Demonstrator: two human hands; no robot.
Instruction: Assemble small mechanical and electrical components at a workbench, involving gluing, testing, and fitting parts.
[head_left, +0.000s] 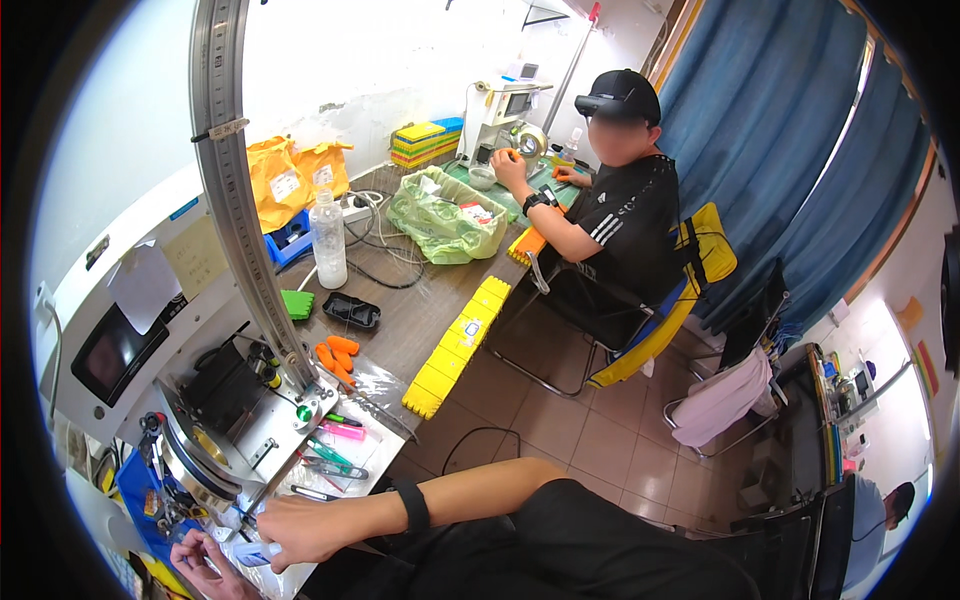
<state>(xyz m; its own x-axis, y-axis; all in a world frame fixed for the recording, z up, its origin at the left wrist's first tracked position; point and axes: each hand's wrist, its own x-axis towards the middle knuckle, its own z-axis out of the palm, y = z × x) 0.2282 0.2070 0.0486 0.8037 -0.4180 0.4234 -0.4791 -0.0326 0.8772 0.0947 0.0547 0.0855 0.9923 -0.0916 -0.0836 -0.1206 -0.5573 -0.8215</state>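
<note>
The person's bare right forearm (470, 498), ringed by a black fabric wristband (413, 507), reaches leftward across the near side. The right hand (310, 530) bends inward, palm down, thumb and fingers closed on a white-and-blue plastic tube (252, 553). The tube lies at near left, between the two hands. The left hand (208, 570) is curled, thumb and forefinger rounded toward each other; whether it grips anything cannot be told.

Glossy pinkish tiled floor (560, 430) shows between the forearm and the brown wood-grain tabletop (430, 300). Along the tabletop's right edge runs a long, ridged yellow plastic block (445, 370). On the left, an upright grooved metal column (230, 130) stands at the worktop, and a round metal disc (195, 460) sits just beyond the hands.

Farther off, a crinkled, translucent green plastic bag (445, 225) gapes open. Left of it stands a cloudy, ribbed plastic bottle (328, 245); nearer lie a glossy black moulded tray (351, 311), a slim pink-handled tool (343, 431) and short, rounded orange pieces (343, 345).
</note>
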